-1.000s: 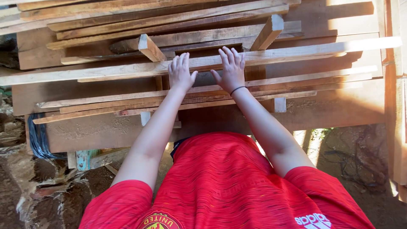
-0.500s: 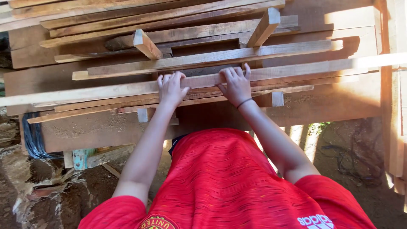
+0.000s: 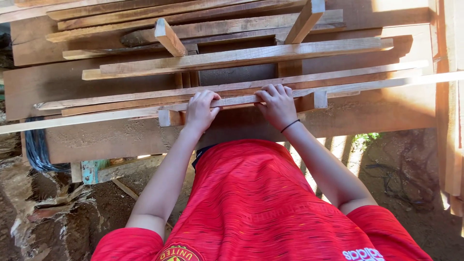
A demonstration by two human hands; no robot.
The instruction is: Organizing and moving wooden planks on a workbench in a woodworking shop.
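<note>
the left hand (image 3: 200, 110) curls its fingers over the near edge of a long thin wooden slat (image 3: 232, 102), holding it from above, and the right hand (image 3: 276, 105), a thin dark band (image 3: 289, 126) at its wrist, grips the same slat just beside it in the same way, knuckles up and fingers closed around the wood. the slat runs nearly level across the whole view, from the left edge to the sunlit right edge, and lies at the near side of a loose pile of similar strips (image 3: 241, 55) on a broad brown worktop (image 3: 111, 137). two short wooden blocks (image 3: 169, 37) stand tilted up out of the pile farther back, one left of centre and one toward the right. a small square offcut (image 3: 320, 99) sits just under the slat, right of the right hand. below the hands both bare forearms lead back to a red shirt (image 3: 261, 203). at lower left, dark cables (image 3: 36, 152) hang by the worktop's end over rough dirt ground (image 3: 48, 212).
</note>
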